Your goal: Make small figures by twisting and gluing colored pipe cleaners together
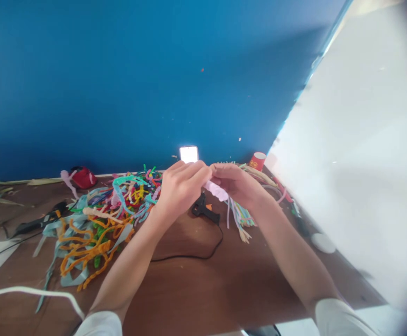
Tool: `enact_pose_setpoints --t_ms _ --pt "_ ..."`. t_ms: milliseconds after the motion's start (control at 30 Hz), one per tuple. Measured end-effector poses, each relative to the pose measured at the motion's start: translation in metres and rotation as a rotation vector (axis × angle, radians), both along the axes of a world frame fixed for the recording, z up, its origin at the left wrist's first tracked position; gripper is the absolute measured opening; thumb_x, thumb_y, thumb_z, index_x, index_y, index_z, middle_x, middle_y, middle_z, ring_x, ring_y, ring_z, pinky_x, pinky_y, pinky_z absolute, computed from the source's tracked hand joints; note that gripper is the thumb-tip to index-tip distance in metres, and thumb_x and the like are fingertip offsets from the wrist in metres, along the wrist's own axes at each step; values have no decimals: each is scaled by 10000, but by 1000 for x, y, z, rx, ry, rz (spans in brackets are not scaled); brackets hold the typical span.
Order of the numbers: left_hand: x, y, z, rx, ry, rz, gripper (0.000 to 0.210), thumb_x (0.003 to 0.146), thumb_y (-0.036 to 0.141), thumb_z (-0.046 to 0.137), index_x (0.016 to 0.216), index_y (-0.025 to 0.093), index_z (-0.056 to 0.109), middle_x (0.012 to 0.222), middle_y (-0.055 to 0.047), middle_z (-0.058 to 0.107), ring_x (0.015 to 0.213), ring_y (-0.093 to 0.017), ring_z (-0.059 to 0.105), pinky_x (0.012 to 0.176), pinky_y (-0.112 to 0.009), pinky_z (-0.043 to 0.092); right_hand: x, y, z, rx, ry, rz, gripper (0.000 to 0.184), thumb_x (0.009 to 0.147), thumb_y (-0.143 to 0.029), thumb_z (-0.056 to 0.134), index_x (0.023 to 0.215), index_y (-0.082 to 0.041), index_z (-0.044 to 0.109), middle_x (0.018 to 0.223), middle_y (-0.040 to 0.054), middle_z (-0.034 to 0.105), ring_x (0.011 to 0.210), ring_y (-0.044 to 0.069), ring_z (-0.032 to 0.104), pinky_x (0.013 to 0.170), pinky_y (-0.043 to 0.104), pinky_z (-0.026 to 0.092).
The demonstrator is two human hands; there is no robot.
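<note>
Above the table (185, 294), the left hand (184, 183) has its fingers closed around one end of a lilac strip (217, 190); the right hand (236, 183) curls beside it, its fingertips too hidden to tell whether they grip. The strip, between the hands, looks fluffy: likely light, soft, bendable and hardly slippery, though easily crushed, so a pinch near its ends should suit best. Beneath lies a glue gun (205, 211); farthest off, a lit phone (189, 154) by the wall (147, 88).
</note>
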State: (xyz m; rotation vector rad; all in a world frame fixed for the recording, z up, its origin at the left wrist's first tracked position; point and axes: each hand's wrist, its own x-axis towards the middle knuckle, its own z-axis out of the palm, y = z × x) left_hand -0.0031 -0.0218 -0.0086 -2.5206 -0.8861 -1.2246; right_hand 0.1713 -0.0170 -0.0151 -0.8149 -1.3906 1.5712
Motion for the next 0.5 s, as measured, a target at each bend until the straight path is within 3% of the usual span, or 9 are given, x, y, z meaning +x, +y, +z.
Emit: enact_pose_setpoints --t_ms 67,167,333,500 --pt "1 1 0 -61 -71 26 206 869 57 457 746 198 543 758 -11 663 653 -128 496 652 -309 307 4 3 0 -81 100 35 157 787 -284 627 692 -191 543 636 -36 391 526 92 307 490 275 191" --pt "4 2 3 -341 -305 57 36 872 180 583 846 196 563 762 -5 649 651 -121 530 638 -274 367 4 6 0 -62 146 -36 153 757 -248 657 660 -174 565 615 -39 387 521 77 300 483 272 157" --pt "2 6 9 -880 -617 -219 262 850 337 672 1027 184 553 805 -8 660 676 -129 620 609 -241 468 2 5 3 -17 101 -148 168 772 -246 670 647 -168 590 579 -48 414 476 60 336 462 266 150" --pt "2 6 10 -1051 -675 -334 316 894 441 619 1023 152 616 836 -46 708 666 -115 629 598 -228 475 5 3 5 172 8 -284 143 811 -213 603 672 -177 607 566 -45 483 478 68 397 463 256 225"
